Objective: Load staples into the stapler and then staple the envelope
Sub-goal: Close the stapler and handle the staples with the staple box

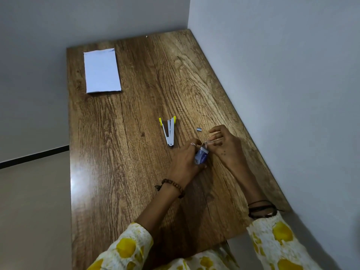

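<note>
Gripping staple box [201,155] in left hand [186,160], right hand [224,145] fingers pinching its flap, stapler [169,131] just beside.

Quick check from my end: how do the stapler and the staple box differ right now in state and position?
The stapler lies untouched on the table, swung open in a V; the staple box is gripped in the left hand, with the right hand working at its open end. The stapler is white metal with yellow ends; the staple box is bluish with print. The stapler looks longer than the box. Both sit near the table's right side.
</note>
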Tool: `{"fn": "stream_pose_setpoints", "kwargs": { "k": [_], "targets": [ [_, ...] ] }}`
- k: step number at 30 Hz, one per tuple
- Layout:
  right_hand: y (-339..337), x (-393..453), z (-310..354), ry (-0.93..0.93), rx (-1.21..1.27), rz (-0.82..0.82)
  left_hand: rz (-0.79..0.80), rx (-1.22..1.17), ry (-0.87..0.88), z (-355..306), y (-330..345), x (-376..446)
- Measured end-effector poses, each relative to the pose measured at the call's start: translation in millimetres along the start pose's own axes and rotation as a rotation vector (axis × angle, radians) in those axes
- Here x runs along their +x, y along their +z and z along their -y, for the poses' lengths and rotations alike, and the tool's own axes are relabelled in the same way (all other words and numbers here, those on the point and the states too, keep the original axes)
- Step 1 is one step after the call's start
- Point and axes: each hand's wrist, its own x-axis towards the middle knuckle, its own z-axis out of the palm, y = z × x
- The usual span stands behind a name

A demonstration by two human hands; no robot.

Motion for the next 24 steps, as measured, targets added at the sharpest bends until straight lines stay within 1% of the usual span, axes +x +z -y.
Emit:
{"fn": "stream_pose_setpoints", "kwargs": {
  "k": [3, 7, 15, 19, 24],
  "targets": [
    [-2.5, 1.3, -1.1, 0.013, 0.022, -0.008, 0.009, 0.036, 0.027, 1.4, 1.0, 0.8],
    [-0.6, 3.7, -1.1, 0.017, -0.023, 0.018, 0.029, 0.065, 0.02, 2.7, 1.5, 1.0],
    [3.7, 2.0, 1.6, -0.098, -0.212, 0.071, 0.0, 0.053, 0.042, 2.0, 0.6, 0.0],
    [2.6, 3.8, 3.0, -0.117, -0.298, 0.107, -0.016, 0.058, 0.048, 1.5, 1.7, 0.0],
    [0.6, 2.6, 1.5, -0.135, -0.315, 0.126, -0.014, 0.045, 0.035, 1.8, 1.9, 0.0]
  ]
}}
